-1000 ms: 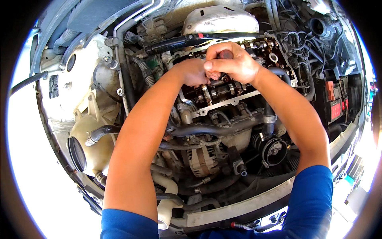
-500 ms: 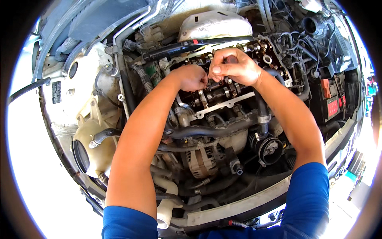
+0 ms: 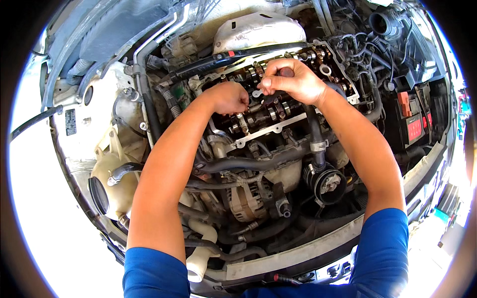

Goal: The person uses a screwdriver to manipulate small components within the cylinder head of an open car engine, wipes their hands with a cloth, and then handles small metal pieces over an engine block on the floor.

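Observation:
My right hand [image 3: 293, 82] is closed round a dark reddish-brown handle [image 3: 285, 72], over the open top of an engine. A small pale metal piece with a hole [image 3: 257, 93] shows just below its fingers. My left hand [image 3: 229, 98] is lower and to the left, fingers curled down at the valve train [image 3: 271, 115]; what they hold, if anything, is hidden. The two hands are a short way apart. Around them runs the pale rim [image 3: 277, 128] of the cylinder head, with shiny shafts and dark oily parts inside it.
A silver shield [image 3: 258, 31] and black bar [image 3: 248, 51] lie beyond the engine top. Hoses [image 3: 243, 164] and an alternator [image 3: 246, 202] are below. A pale reservoir [image 3: 114, 188] is at left, a battery [image 3: 412, 119] at right, and the front body edge [image 3: 278, 258] crosses the bottom.
My hands have drawn apart, exposing the small metal piece between them. The left hand has shifted leftward. The whole view has also shifted slightly, with the engine now further left in it.

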